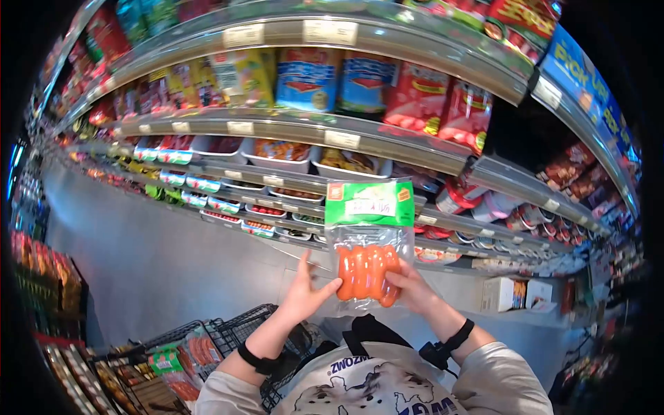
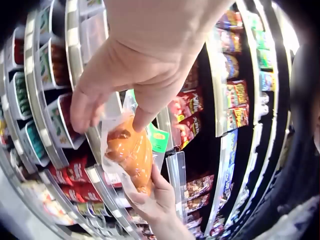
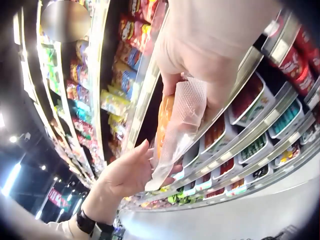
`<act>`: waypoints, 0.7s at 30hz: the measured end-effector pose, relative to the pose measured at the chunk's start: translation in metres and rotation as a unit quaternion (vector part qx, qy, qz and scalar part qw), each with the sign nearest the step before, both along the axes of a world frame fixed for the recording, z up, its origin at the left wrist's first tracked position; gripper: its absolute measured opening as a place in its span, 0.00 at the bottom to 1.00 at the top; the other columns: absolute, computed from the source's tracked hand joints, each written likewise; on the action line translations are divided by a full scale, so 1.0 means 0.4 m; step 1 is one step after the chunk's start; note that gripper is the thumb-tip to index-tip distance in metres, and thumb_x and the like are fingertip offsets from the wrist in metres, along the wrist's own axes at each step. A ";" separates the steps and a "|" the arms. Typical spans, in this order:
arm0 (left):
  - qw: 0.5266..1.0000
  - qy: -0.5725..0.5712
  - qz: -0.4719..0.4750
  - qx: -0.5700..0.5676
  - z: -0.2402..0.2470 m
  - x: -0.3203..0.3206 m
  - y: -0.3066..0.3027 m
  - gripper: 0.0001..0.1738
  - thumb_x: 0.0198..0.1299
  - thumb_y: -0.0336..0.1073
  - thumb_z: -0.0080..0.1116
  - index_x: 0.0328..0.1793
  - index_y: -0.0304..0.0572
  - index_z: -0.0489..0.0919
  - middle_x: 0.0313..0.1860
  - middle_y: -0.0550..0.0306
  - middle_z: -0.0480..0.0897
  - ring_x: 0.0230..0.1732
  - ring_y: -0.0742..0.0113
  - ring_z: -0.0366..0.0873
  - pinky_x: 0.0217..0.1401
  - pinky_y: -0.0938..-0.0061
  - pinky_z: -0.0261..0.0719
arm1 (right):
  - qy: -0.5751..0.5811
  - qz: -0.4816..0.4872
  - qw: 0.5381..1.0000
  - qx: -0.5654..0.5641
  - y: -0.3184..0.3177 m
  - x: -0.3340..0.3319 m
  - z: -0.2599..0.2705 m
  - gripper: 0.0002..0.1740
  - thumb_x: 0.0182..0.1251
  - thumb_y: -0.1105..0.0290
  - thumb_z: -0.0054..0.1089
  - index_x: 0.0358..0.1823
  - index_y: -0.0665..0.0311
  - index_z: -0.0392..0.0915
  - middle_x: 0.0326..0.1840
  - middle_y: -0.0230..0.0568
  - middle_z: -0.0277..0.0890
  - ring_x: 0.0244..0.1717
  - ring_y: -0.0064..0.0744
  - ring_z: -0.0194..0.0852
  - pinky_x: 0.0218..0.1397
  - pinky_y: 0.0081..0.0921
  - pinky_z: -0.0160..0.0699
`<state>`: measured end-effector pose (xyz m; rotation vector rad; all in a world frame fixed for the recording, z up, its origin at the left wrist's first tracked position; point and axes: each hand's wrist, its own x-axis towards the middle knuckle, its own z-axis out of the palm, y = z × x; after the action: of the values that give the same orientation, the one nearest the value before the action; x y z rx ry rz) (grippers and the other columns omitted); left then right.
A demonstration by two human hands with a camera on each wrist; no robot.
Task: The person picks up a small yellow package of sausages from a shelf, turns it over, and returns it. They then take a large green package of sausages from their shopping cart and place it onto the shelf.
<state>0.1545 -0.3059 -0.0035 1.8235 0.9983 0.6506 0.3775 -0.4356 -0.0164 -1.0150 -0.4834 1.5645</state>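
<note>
A clear vacuum pack of sausages (image 1: 366, 273) with a green label hangs upright before the person's chest. The right hand (image 1: 418, 290) pinches its right edge, thumb on the front and fingers behind, as the right wrist view also shows. The left hand (image 1: 304, 294) is at the opposite edge. Its thumb tip lies against the pack near the sausages, while its other fingers stand spread away from the plastic. In the left wrist view the left hand (image 2: 145, 70) partly covers the pack's upper end. The pack's mesh-textured back (image 3: 182, 115) faces the right wrist camera.
Chilled shelves (image 1: 290, 128) run across the front, stocked with bagged goods and trays. A black wire shopping cart (image 1: 242, 328) stands low at the left, with another green-labelled sausage pack (image 1: 169, 363) beside it. An open carton (image 1: 499, 294) sits right of the person.
</note>
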 end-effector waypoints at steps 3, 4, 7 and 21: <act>0.914 -0.003 -0.119 -0.387 -0.043 0.143 0.019 0.33 0.59 0.35 0.62 0.69 0.40 0.62 0.58 0.46 0.74 0.52 0.64 0.76 0.50 0.70 0.77 | 0.017 -0.080 0.997 -0.004 -0.028 0.098 -0.016 0.28 0.67 0.64 0.58 0.65 0.61 0.61 0.58 0.33 0.69 0.57 0.23 0.69 0.60 0.29 0.70; 0.921 -0.010 -0.154 -0.357 -0.082 0.193 0.028 0.30 0.60 0.32 0.60 0.68 0.39 0.64 0.52 0.49 0.77 0.46 0.68 0.77 0.44 0.74 0.78 | 0.021 -0.090 0.996 -0.005 -0.029 0.134 -0.021 0.28 0.67 0.64 0.58 0.65 0.61 0.61 0.58 0.33 0.69 0.57 0.23 0.69 0.60 0.29 0.70; 0.929 -0.012 -0.184 -0.322 -0.112 0.347 0.062 0.21 0.62 0.24 0.53 0.62 0.37 0.70 0.42 0.54 0.82 0.36 0.71 0.80 0.36 0.78 0.79 | -0.081 -0.115 0.990 -0.028 -0.003 0.257 -0.025 0.29 0.65 0.64 0.60 0.64 0.64 0.60 0.57 0.37 0.69 0.56 0.24 0.69 0.60 0.29 0.70; 0.991 0.063 -0.088 0.075 -0.158 0.679 0.197 0.32 0.49 0.23 0.66 0.62 0.36 0.68 0.41 0.49 0.83 0.42 0.62 0.84 0.43 0.72 0.80 | -0.549 -0.179 0.808 -0.121 0.202 0.512 -0.075 0.42 0.44 0.71 0.76 0.60 0.73 0.61 0.58 0.56 0.68 0.63 0.47 0.66 0.65 0.35 0.65</act>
<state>0.4260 -0.2270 -0.0668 2.0790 0.8775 0.5192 0.5822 -0.3548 -0.0465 -2.0636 -0.8072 0.5629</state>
